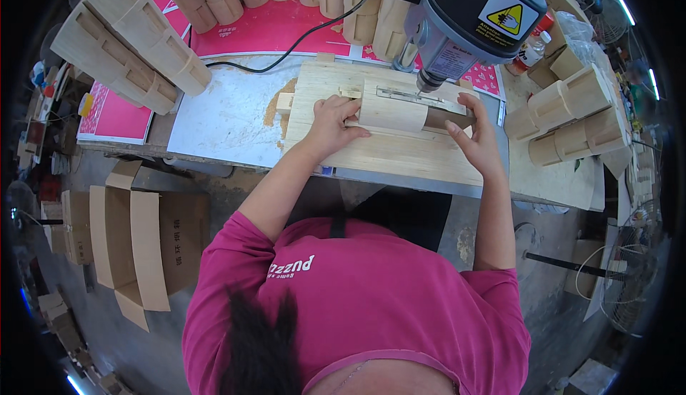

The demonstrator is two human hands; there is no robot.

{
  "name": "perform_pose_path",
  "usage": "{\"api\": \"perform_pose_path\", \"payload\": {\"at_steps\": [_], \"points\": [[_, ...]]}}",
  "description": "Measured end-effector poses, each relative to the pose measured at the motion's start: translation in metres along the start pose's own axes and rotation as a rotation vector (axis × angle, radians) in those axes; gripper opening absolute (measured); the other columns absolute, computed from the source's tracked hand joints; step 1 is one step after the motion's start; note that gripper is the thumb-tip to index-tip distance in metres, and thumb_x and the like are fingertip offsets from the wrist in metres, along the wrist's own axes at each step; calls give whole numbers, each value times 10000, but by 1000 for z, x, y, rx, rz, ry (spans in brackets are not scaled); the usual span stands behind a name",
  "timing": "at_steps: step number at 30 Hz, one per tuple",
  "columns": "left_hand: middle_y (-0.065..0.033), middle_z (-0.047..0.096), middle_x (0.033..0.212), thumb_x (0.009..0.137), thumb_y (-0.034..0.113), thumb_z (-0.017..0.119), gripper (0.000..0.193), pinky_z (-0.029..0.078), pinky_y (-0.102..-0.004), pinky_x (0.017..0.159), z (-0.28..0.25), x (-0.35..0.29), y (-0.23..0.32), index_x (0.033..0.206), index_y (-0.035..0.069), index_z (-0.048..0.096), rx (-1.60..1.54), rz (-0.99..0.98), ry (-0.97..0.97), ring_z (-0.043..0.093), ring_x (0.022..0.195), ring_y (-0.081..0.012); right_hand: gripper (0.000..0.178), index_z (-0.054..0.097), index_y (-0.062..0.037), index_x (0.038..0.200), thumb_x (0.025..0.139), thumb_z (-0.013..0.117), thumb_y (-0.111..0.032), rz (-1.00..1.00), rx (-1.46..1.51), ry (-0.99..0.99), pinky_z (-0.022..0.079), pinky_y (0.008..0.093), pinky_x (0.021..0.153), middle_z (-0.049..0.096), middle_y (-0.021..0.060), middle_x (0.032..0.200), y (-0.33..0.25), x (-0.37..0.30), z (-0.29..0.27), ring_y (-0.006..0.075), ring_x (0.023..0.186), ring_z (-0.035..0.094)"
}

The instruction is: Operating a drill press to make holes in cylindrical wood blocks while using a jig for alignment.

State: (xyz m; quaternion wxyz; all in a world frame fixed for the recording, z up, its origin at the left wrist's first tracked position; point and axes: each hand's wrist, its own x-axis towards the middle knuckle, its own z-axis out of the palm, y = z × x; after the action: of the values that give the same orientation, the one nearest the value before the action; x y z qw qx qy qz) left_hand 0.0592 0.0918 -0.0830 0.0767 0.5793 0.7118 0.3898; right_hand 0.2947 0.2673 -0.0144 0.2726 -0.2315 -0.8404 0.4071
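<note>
Under the one drill press point(475, 16), one curved wooden piece point(391, 115): my left hand point(333, 125) grips it, my right hand point(480, 141) spreads loosely beside it!

Looking Down, Wide

Looks steeply down from head height and faces forward over a bench point(221, 130). Sits near enough to set left hand point(331, 125) and right hand point(480, 142) just above mid-frame, shirt point(400, 295) below, drill point(457, 16) at top.

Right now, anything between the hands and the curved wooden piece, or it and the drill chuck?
Nothing visible between left hand and curved wooden piece. Right hand is at the dark block beyond the piece's right edge. Between piece and drill chuck: a slotted strip on top.
</note>
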Motion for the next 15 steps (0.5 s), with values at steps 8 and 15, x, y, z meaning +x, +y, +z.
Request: {"api": "perform_pose_path", "payload": {"at_steps": [8, 15], "points": [[-4, 540, 753, 593, 233, 768, 352, 310, -337, 814, -5, 3, 3, 902, 126, 636, 4, 16, -8, 509, 802, -190, 395, 485, -21, 1170, 814, 629, -113, -219, -121, 391, 384, 308, 938, 515, 113, 1166, -41, 30, -66, 194, 1106, 481], [23, 531, 747, 576, 268, 770, 482, 269, -330, 763, -5, 4, -1, 1010, 142, 601, -28, 40, -46, 515, 793, -154, 329, 539, -12, 1128, 898, 510, -246, -391, -22, 508, 441, 269, 821, 582, 110, 1055, -129, 120, -96, 149, 942, 555]]}}
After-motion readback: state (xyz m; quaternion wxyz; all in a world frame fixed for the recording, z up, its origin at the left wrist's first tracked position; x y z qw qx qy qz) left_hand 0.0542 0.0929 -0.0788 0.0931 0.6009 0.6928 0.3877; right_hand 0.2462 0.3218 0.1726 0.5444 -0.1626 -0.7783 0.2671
